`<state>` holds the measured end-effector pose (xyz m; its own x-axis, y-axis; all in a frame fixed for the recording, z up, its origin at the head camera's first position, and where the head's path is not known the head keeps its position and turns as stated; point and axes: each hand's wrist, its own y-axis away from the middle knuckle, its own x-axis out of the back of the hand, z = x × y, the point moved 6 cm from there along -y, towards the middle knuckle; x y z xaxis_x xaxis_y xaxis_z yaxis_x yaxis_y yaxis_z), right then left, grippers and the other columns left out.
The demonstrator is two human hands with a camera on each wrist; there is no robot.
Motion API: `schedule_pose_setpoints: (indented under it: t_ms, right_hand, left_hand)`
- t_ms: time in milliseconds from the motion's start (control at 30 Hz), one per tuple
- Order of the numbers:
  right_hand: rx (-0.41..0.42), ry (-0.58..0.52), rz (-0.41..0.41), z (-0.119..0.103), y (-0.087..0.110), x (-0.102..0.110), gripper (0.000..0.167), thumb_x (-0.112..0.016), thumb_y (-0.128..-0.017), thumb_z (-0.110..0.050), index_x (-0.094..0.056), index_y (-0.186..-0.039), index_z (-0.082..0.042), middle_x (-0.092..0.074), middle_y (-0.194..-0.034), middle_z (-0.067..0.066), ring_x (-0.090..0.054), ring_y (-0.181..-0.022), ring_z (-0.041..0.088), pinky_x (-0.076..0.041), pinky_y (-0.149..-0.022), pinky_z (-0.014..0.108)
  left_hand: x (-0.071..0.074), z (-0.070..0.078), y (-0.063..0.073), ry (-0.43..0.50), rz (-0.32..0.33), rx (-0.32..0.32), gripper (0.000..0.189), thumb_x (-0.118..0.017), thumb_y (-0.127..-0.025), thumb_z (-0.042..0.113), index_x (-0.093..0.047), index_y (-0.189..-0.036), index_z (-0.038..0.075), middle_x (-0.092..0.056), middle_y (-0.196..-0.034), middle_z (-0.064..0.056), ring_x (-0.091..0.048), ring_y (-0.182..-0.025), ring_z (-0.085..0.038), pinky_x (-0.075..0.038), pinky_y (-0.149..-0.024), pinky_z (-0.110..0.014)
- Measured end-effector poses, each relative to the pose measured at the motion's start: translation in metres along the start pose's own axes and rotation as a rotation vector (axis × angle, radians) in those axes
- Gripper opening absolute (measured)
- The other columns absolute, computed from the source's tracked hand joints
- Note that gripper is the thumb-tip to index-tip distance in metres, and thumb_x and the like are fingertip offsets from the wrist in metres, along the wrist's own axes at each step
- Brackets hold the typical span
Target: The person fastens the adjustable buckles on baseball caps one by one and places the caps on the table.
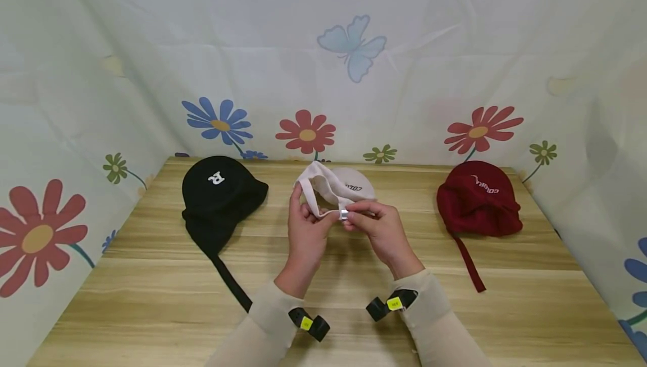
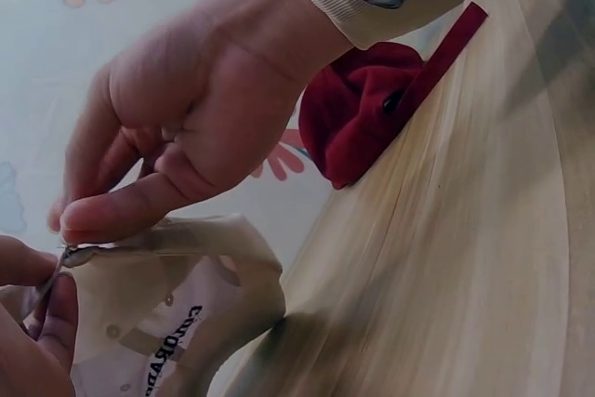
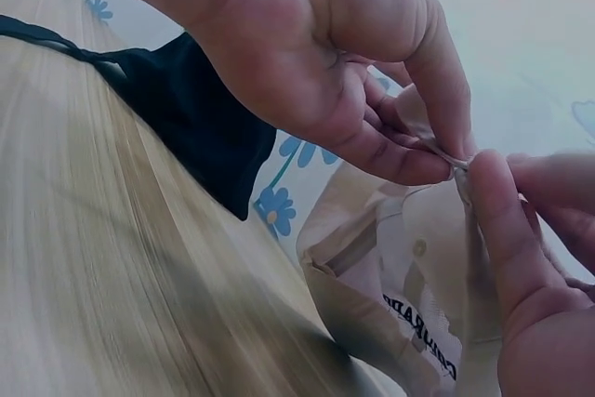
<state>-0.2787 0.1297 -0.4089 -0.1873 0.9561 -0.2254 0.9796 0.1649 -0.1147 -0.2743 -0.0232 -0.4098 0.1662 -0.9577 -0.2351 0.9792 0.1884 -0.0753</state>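
Observation:
A pale beige baseball cap (image 1: 356,179) with dark lettering is held above the table, its back opening and strap turned toward me. My left hand (image 1: 309,235) pinches the cap's strap at the left side of the opening. Thumb and fingers of my right hand (image 1: 384,229) pinch the strap at a small silver buckle (image 1: 344,214). Both hands meet at this strap. In the right wrist view the fingertips hide most of the join, while the cap's lettering (image 3: 418,337) shows below them. Whether the strap end is threaded through the buckle, I cannot tell.
On the wooden table (image 1: 167,299), a black cap (image 1: 217,193) with a white letter lies to the left, its strap trailing toward my left sleeve. A dark red cap (image 1: 477,201) lies to the right, strap hanging forward. A flower-printed curtain (image 1: 404,75) stands behind.

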Motion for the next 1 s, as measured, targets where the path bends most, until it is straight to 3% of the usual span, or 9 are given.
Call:
schedule_pose_setpoints:
  t_ms: [167,433,733,1000]
  right_hand:
    - [0.019,-0.058,-0.028,0.002,0.001,0.001,0.024,-0.05,-0.092,0.01,-0.057,-0.112,0.021,-0.066,-0.098,0.01,-0.071,-0.076,0.013,-0.059,-0.076,0.027]
    - [-0.014,-0.116,-0.019,0.008,-0.001,0.002,0.015,-0.061,-0.09,0.007,-0.068,-0.102,0.003,-0.071,-0.09,0.006,-0.071,-0.076,0.013,-0.059,-0.075,0.026]
    - [-0.026,0.056,0.073,0.009,-0.002,0.006,0.021,-0.068,-0.086,0.002,-0.061,-0.102,0.015,-0.069,-0.08,0.002,-0.067,-0.065,0.012,-0.059,-0.064,0.027]
    - [-0.047,0.218,0.106,0.006,-0.001,0.006,0.019,-0.071,-0.087,-0.005,-0.064,-0.094,0.011,-0.067,-0.075,0.009,-0.066,-0.059,0.014,-0.059,-0.059,0.033]
  left_hand:
    - [0.0,-0.005,-0.002,0.032,-0.005,-0.006,0.092,-0.075,-0.077,-0.008,-0.028,-0.149,0.026,-0.054,-0.097,-0.018,-0.056,-0.079,-0.014,-0.054,-0.071,-0.019]
    - [-0.001,-0.017,-0.006,0.118,-0.025,0.04,0.093,-0.073,-0.078,-0.01,-0.027,-0.149,0.028,-0.051,-0.085,-0.002,-0.056,-0.079,-0.01,-0.053,-0.072,-0.019]
    - [-0.004,-0.019,-0.005,0.225,-0.022,0.048,0.093,-0.071,-0.078,-0.014,-0.029,-0.148,0.03,-0.047,-0.082,-0.001,-0.056,-0.077,-0.01,-0.053,-0.072,-0.019]
    - [-0.002,-0.021,-0.004,0.201,-0.027,0.052,0.092,-0.07,-0.08,-0.012,-0.027,-0.149,0.031,-0.05,-0.086,-0.003,-0.059,-0.079,-0.01,-0.055,-0.073,-0.021]
